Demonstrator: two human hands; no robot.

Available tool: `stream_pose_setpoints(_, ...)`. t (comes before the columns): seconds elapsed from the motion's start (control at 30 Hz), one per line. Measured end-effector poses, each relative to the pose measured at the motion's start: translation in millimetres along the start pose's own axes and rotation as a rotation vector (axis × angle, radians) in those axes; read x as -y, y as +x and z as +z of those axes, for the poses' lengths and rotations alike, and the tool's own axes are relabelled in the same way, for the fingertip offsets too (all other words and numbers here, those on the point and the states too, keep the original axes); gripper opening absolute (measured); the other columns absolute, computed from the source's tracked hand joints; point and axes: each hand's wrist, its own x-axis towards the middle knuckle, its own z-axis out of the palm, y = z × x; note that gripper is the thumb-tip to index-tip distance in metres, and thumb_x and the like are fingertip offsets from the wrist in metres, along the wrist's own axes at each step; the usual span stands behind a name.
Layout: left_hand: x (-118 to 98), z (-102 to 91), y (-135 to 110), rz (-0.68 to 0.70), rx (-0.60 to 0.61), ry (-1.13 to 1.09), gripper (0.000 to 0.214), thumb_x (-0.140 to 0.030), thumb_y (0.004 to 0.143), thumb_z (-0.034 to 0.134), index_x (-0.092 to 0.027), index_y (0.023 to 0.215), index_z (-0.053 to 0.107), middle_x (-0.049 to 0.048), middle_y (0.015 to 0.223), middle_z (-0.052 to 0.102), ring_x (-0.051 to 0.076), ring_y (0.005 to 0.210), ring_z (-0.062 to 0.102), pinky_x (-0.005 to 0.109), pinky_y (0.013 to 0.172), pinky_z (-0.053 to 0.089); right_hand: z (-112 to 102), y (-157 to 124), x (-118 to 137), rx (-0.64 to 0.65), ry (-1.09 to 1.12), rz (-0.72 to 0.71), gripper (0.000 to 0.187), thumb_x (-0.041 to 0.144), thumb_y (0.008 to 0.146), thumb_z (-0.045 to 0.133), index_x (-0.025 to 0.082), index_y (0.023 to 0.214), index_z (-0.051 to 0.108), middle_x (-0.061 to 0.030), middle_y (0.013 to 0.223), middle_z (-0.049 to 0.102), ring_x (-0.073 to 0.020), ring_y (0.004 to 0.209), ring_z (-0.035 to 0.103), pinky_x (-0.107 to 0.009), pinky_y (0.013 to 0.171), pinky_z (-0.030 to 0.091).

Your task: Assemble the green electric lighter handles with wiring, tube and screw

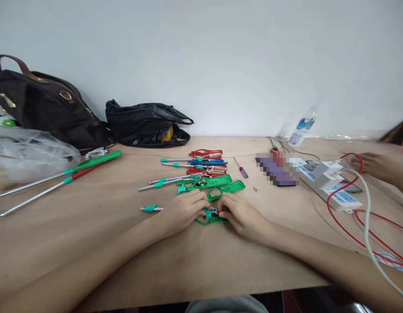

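Near the table's front, my left hand (pixel 184 211) is closed on a long-barrelled lighter with an opened green handle (pixel 210 221). Its metal tube (pixel 158 209), with a teal collar, sticks out to the left. At the handle's right end, my right hand (pixel 242 213) is in a pinch beside thin white wires (pixel 214 211) and a small black part. What sits between those fingertips is hidden. Just beyond both hands lie a loose green handle half (pixel 235 187) and another open green lighter (pixel 217 180). Behind them, red and blue lighters (pixel 204 161) lie in a row.
A small screwdriver (pixel 243 171), metal bits (pixel 255 189) and a phone (pixel 276 170) lie to the right. Beyond are a power strip (pixel 343 201), red cable (pixel 331 217), bottle (pixel 304 126) and another person's hand (pixel 371 165). Left: two lighters (pixel 90 163), black bag (pixel 139 124), backpack (pixel 48 108).
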Motion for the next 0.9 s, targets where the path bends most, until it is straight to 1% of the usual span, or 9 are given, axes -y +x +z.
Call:
stream_pose_setpoints(0.13, -1.0, 0.7, -0.4, 0.011, -0.02, -0.006, 0.028, -0.025, 0.102, 0.034, -0.015, 0.093, 0.059, 0.0066, 0.092, 0.061, 0.017, 0.084, 0.053, 0.025, 0.073, 0.04, 0.5, -0.3, 0.1, 0.005, -0.009, -0.006, 0.016, 0.005, 0.086, 0.045, 0.02, 0.08, 0.044, -0.0047, 0.082, 0.055, -0.0178, 0.074, 0.05, -0.029, 0.065, 0.041)
stream_pose_setpoints(0.37, -0.1, 3.6, -0.1, 0.053, -0.046, 0.014, 0.029, -0.027, 0.102, 0.035, -0.014, 0.092, 0.059, 0.0062, 0.09, 0.061, 0.016, 0.08, 0.053, 0.024, 0.071, 0.04, 1.6, -2.5, -0.1, 0.006, -0.132, -0.042, 0.015, 0.005, 0.085, 0.05, 0.018, 0.08, 0.049, -0.0057, 0.083, 0.058, -0.0198, 0.077, 0.052, -0.031, 0.067, 0.042)
stream_pose_setpoints(0.57, 1.4, 3.1, -1.2, 0.08, -0.058, 0.023, 0.03, -0.027, 0.102, 0.035, -0.014, 0.092, 0.06, 0.0068, 0.09, 0.062, 0.017, 0.081, 0.053, 0.025, 0.072, 0.041, -1.4, -1.6, 1.3, -0.017, -0.09, -0.053, 0.015, 0.004, 0.082, 0.058, 0.017, 0.078, 0.053, -0.0038, 0.08, 0.059, -0.0181, 0.075, 0.053, -0.029, 0.066, 0.043)
stream_pose_setpoints(0.77, 1.1, 2.0, -2.1, 0.069, -0.08, -0.016, 0.031, -0.026, 0.102, 0.034, -0.014, 0.093, 0.06, 0.0073, 0.091, 0.062, 0.016, 0.082, 0.054, 0.025, 0.073, 0.042, -3.4, -0.4, 1.5, -0.026, -0.076, -0.048, 0.015, 0.004, 0.082, 0.06, 0.017, 0.079, 0.056, -0.0034, 0.081, 0.059, -0.0179, 0.077, 0.055, -0.028, 0.068, 0.044)
stream_pose_setpoints(0.9, 2.1, 1.8, -2.5, 0.061, -0.065, -0.02, 0.032, -0.028, 0.103, 0.033, -0.014, 0.093, 0.061, 0.0077, 0.092, 0.062, 0.017, 0.083, 0.054, 0.026, 0.075, 0.042, -3.0, -0.8, -0.1, -0.023, -0.07, -0.032, 0.012, 0.007, 0.083, 0.061, 0.018, 0.081, 0.057, -0.0039, 0.084, 0.06, -0.0188, 0.081, 0.056, -0.03, 0.07, 0.045)
